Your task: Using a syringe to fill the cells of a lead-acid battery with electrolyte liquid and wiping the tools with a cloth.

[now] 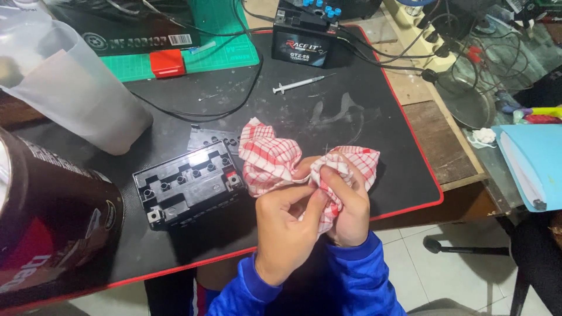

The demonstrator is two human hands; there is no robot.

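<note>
Between both hands' (316,216) grip: checked cloth (275,161)

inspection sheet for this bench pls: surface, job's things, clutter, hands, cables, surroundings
Surface: black mat with red edging on a wooden bench; smears near its middle.
Job's things: red-and-white checked cloth, bunched; black battery with open cell ports just left of it.
Clutter: syringe, second battery, translucent jug, dark can, red block on the green cutting mat.
Hands: left hand and right hand both in a grip on the cloth.
Cables: black cable loops across the mat; tangle of wires at right.
Surroundings: tiled floor, blue folder.
</note>
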